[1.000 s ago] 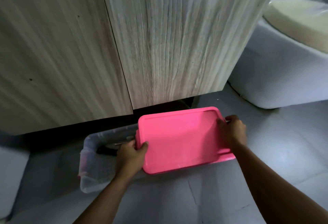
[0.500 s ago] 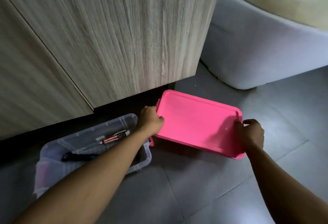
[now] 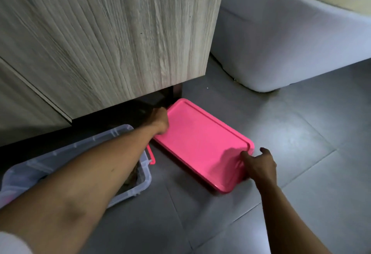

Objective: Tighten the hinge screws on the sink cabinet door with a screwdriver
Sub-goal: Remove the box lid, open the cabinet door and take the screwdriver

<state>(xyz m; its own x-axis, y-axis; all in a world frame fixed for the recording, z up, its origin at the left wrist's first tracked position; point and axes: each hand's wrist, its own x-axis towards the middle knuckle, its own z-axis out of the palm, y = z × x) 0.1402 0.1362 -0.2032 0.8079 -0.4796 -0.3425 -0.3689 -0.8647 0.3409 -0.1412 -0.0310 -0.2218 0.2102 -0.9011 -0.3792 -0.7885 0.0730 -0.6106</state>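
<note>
The pink lid [image 3: 200,145] lies low over the grey floor, to the right of the clear plastic box [image 3: 120,133]. My left hand [image 3: 160,122] grips the lid's far left corner, under the cabinet's bottom edge. My right hand [image 3: 259,165] holds its near right corner, thumb on top and index finger lifted off. The wood-grain sink cabinet door [image 3: 120,32] hangs closed above. My left forearm crosses over the open box and hides what is inside, so no screwdriver shows.
A white rounded bathroom fixture [image 3: 291,42] stands on the floor at the right, close to the cabinet's side. A pink latch [image 3: 151,156] hangs on the box's right end. Grey floor tiles [image 3: 301,183] spread in front and to the right.
Both hands have carried the pink lid off the clear box to the right and down toward the floor. My right index finger has lifted off the lid.
</note>
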